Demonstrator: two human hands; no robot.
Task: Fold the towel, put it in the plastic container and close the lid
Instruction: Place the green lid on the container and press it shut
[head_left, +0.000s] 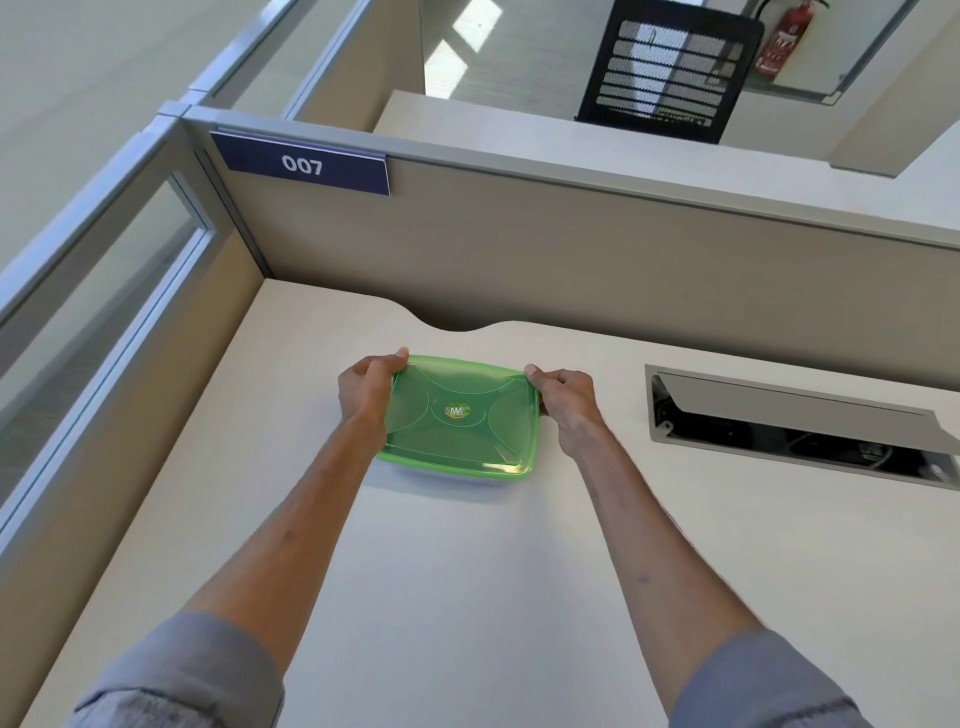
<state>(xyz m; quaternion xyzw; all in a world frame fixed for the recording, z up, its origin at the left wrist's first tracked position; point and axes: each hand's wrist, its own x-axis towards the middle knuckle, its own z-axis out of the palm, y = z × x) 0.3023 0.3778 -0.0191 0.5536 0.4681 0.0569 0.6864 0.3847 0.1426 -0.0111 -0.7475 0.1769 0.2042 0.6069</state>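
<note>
On the pale desk (467, 571) sits the plastic container (447, 474), its green lid (460, 415) laid on top; the towel is not visible, presumably inside. Our left hand (366, 389) and right hand (563, 397) pinch the lid's far corners; we should press evenly around the rim until it seats.

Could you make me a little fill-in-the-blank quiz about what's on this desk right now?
1. The lid on the plastic container is coloured ____.
2. The left hand and right hand grip the lid at its two ____ corners.
3. The sign on the partition reads ____.

Missing words: green; far; 007
</note>
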